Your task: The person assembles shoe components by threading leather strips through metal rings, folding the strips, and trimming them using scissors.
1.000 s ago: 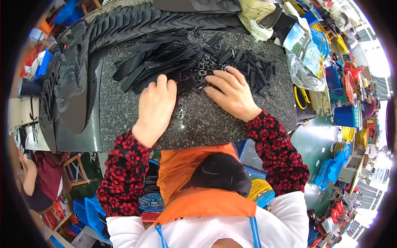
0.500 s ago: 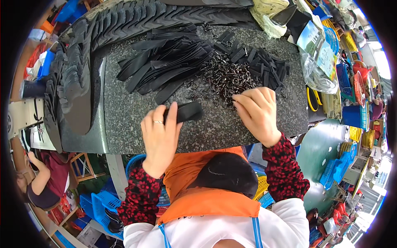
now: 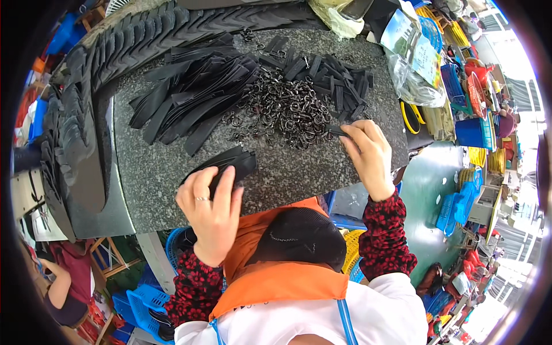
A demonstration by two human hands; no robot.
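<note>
Near the front of the speckled stone tabletop (image 3: 155,195), my left hand (image 3: 210,215) curls its fingers round several black strips (image 3: 241,164). The strips' ends fan out beyond the fingertips. My right hand (image 3: 371,158) pinches a short black strip (image 3: 337,131) between thumb and fingers. It sits at the right edge of a pile of small dark metal swivel clasps (image 3: 290,109). Whether a clasp is attached to that strip, I cannot tell. Left of the clasps lies a heap of long black strips (image 3: 195,92). Short black strips (image 3: 345,86) are heaped to their right.
Overlapping dark curved pieces (image 3: 144,37) line the table's far and left edges. At the right edge lie yellow-handled scissors (image 3: 411,118) and a clear plastic bag (image 3: 417,86). Blue baskets (image 3: 457,204) stand on the green floor. A person (image 3: 60,282) sits at the lower left.
The whole view has shifted. My left hand has lowered, and the strips in it now spread at their ends. My right hand has drawn back a little from the clasps, a short strip showing in its fingers.
</note>
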